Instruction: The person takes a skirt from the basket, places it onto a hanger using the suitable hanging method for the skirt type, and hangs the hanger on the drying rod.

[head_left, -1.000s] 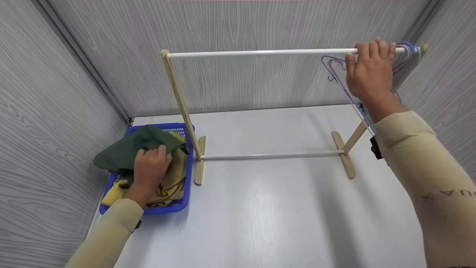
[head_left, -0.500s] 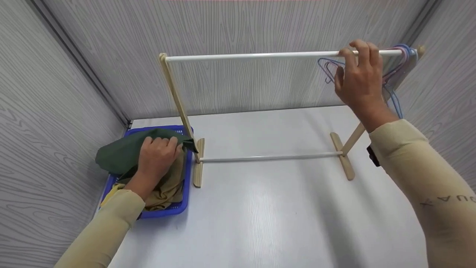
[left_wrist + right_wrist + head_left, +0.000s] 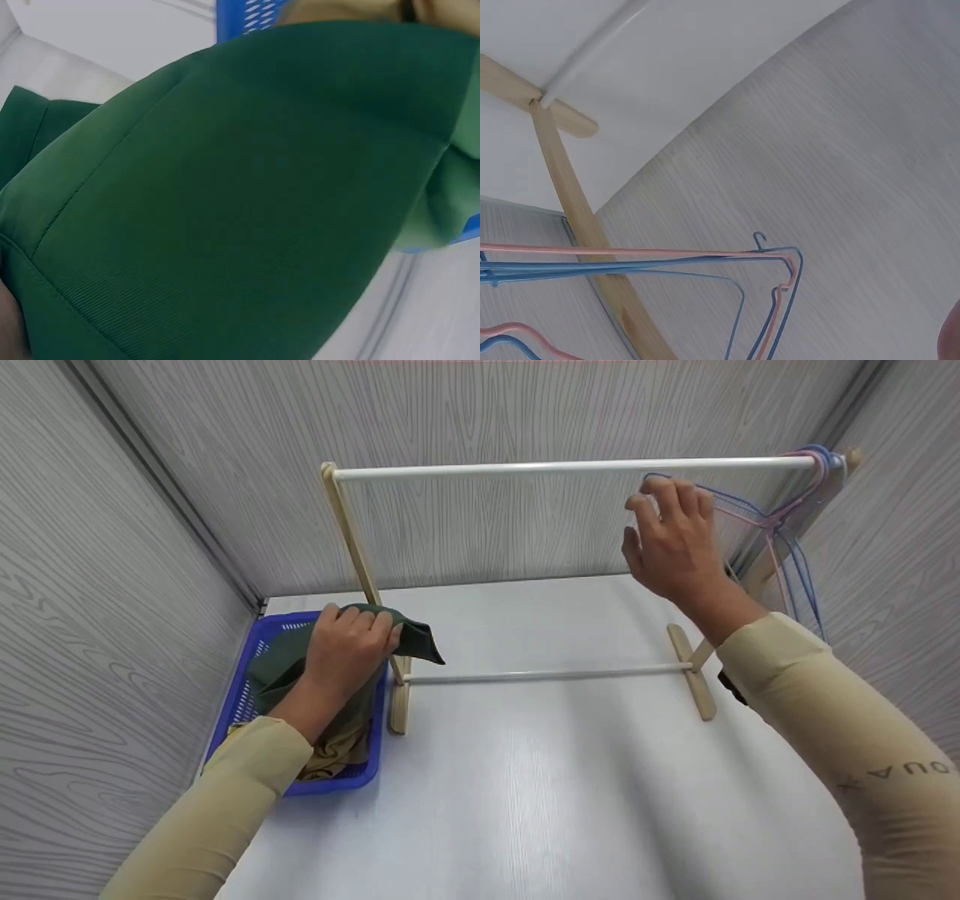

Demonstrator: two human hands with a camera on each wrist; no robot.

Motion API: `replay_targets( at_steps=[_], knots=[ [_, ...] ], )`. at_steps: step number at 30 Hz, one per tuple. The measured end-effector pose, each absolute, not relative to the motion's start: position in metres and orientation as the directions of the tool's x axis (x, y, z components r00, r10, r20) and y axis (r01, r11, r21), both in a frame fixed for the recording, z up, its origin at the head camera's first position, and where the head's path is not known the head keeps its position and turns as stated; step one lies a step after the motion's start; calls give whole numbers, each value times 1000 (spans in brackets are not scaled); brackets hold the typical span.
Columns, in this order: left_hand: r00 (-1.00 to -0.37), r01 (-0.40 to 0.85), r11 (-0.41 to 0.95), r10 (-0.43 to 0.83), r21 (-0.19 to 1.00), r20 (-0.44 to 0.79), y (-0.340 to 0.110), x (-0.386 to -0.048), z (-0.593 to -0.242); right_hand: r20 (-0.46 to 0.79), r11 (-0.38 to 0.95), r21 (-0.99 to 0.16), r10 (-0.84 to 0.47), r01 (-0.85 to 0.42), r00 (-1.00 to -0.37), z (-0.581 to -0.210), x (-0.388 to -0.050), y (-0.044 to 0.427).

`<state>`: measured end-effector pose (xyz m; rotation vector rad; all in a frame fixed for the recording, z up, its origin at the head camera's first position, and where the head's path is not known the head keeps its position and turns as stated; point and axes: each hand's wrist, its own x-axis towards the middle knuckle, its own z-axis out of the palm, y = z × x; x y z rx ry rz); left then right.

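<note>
In the head view my left hand (image 3: 349, 649) grips a dark green stitched garment (image 3: 416, 640) over the right side of a blue basket (image 3: 373, 761). One corner sticks out past the basket's edge, while the rest trails inside. The same garment (image 3: 247, 187) fills most of the left wrist view, its kind unclear. My right hand (image 3: 671, 544) is raised in front of the rack's upper bar (image 3: 525, 468), fingers loosely bent and holding nothing. Beside it, blue and pink clothes hangers (image 3: 772, 520) hang at the bar's right end. The right wrist view shows these hangers (image 3: 705, 256) bunched together.
Khaki and yellow cloth (image 3: 337, 754) lies in the basket. The rack has wooden side posts (image 3: 351, 540), wooden feet (image 3: 701, 694) and a low white bar (image 3: 540, 675), standing on a white table (image 3: 510, 795). Grey wood-patterned panels (image 3: 487, 532) enclose the back and sides.
My left hand has pulled the green garment up and to the right, past the basket's edge. My right hand has let go of the upper bar and moved left and down.
</note>
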<state>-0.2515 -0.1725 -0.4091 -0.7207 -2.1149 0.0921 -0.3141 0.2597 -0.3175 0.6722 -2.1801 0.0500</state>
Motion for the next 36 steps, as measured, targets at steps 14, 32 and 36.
replay_targets(
  at_steps=[14,32,36],
  knots=[
    [-424,481,792,586,-376,690,-133,-256,-391,540,740,289,-649,-607,-535,-359,-288,197],
    [-333,539,738,630,-406,701,-74,-252,-370,531,724,227,-653,-651,-540,-391,-258,141],
    [-316,593,704,651,-392,691,-68,-249,-371,544,728,243,-649,-641,-532,-393,-258,140]
  ],
)
